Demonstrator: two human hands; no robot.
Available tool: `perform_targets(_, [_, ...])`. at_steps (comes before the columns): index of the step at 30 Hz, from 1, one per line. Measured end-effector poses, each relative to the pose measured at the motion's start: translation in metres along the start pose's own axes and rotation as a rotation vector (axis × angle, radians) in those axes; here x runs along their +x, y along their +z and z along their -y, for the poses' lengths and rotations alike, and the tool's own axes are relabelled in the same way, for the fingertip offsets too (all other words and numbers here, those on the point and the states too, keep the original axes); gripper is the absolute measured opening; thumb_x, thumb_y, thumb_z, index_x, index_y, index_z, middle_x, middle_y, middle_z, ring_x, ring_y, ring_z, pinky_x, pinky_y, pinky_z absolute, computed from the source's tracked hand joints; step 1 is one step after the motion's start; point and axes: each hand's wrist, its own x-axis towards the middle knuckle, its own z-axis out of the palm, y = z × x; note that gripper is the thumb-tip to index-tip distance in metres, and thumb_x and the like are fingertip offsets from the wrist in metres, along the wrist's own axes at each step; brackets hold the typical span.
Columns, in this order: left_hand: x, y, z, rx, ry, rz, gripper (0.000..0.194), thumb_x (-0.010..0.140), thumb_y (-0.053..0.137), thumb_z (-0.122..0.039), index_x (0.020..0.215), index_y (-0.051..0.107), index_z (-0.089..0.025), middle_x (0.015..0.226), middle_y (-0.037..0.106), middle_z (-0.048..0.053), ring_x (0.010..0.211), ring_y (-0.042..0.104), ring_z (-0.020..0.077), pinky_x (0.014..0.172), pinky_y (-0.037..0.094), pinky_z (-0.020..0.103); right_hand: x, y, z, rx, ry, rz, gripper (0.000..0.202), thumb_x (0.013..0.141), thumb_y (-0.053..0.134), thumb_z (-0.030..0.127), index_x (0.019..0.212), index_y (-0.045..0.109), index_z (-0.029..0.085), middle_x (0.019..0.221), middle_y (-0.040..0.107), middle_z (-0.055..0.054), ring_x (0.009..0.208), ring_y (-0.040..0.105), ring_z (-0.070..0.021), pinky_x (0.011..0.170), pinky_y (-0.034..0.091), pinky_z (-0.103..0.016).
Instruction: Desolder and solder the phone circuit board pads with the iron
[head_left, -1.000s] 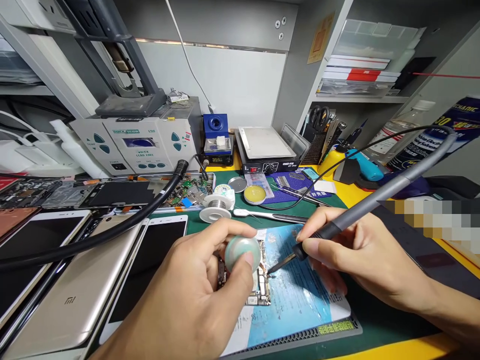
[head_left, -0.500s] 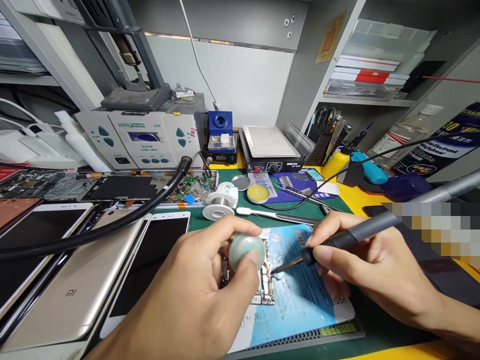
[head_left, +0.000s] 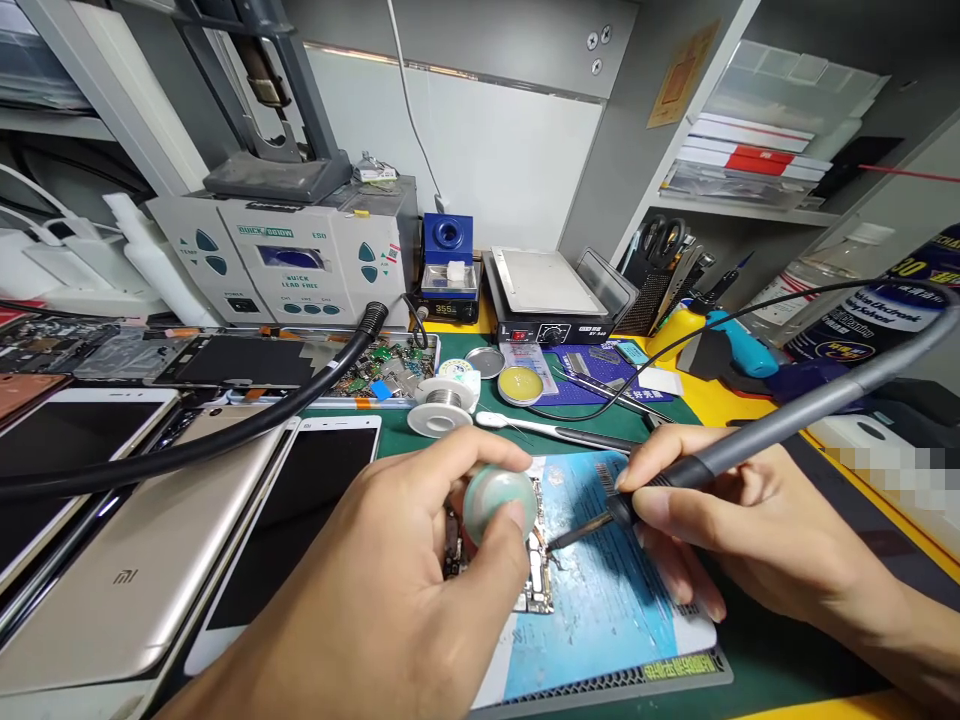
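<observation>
My left hand (head_left: 420,560) is closed, its thumb and fingers pinching a round, glossy, pale green and white object (head_left: 498,503) whose kind I cannot make out. That object sits over part of a small circuit board (head_left: 541,592) and hides much of it. My right hand (head_left: 742,530) grips a grey soldering iron (head_left: 709,465) like a pen. Its tip points left and down to the board's right edge, seemingly touching it near a thin copper-coloured strip. Under the board lies a blue and white sheet (head_left: 622,570) on a grey mat.
Solder wire (head_left: 442,410), an open tin of yellow paste (head_left: 520,384) and a white-handled brush (head_left: 540,430) lie beyond the board. Phones (head_left: 300,530) line the left side, crossed by a black hose (head_left: 187,462). A hot-air station (head_left: 300,270) and a hot plate (head_left: 551,290) stand behind.
The camera view has shifted slightly. The soldering iron's rear end and cable show a little differently on the right. Both hands keep their grips, and the tip stays at the board's edge.
</observation>
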Motion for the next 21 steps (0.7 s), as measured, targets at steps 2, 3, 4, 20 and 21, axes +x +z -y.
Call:
perform_targets(2, [0.002,-0.001,0.003,0.008,0.015,-0.008,0.020,0.089,0.060,-0.045,0.092,0.071,-0.028,0.053,0.036,-0.011,0.048,0.034,0.0100,0.044,0.027,0.022,0.002,-0.002,0.002,0.046,0.053,0.032,0.020,0.083,0.094,0.035,0.088,0.082,0.020,0.052,0.071,-0.001,0.036,0.065,-0.0134,0.033,0.053,-0.015])
perform_targets(3, [0.004,-0.001,0.005,0.019,0.030,-0.004,0.019,0.089,0.060,-0.043,0.091,0.071,-0.028,0.052,0.037,-0.011,0.047,0.035,0.0098,0.043,0.027,0.021,0.002,-0.002,0.003,0.058,0.075,0.039,0.019,0.083,0.093,0.035,0.088,0.083,0.021,0.051,0.072,-0.002,0.034,0.064,-0.0128,0.033,0.052,-0.014])
perform_targets(4, [0.006,-0.002,0.006,0.034,0.054,0.006,0.017,0.090,0.061,-0.042,0.090,0.071,-0.028,0.051,0.037,-0.011,0.045,0.035,0.0097,0.042,0.028,0.020,0.003,-0.002,0.004,0.064,0.091,0.041,0.018,0.083,0.094,0.035,0.088,0.084,0.021,0.050,0.073,-0.002,0.032,0.062,-0.0122,0.032,0.052,-0.014])
perform_targets(20, [0.003,-0.001,0.001,0.101,0.081,-0.077,0.017,0.087,0.060,-0.039,0.087,0.075,-0.032,0.051,0.036,-0.011,0.046,0.036,0.0091,0.044,0.030,0.018,0.008,-0.010,-0.007,0.093,0.140,0.024,0.021,0.078,0.095,0.039,0.087,0.084,0.024,0.054,0.077,-0.002,0.026,0.062,-0.0147,0.026,0.049,-0.015])
perform_targets(21, [0.003,0.000,0.002,0.108,0.079,-0.084,0.017,0.087,0.060,-0.040,0.088,0.076,-0.033,0.051,0.035,-0.011,0.046,0.035,0.0093,0.044,0.029,0.019,0.008,-0.009,-0.007,0.098,0.143,0.019,0.021,0.078,0.096,0.039,0.086,0.083,0.023,0.056,0.078,-0.002,0.026,0.062,-0.0143,0.026,0.049,-0.015])
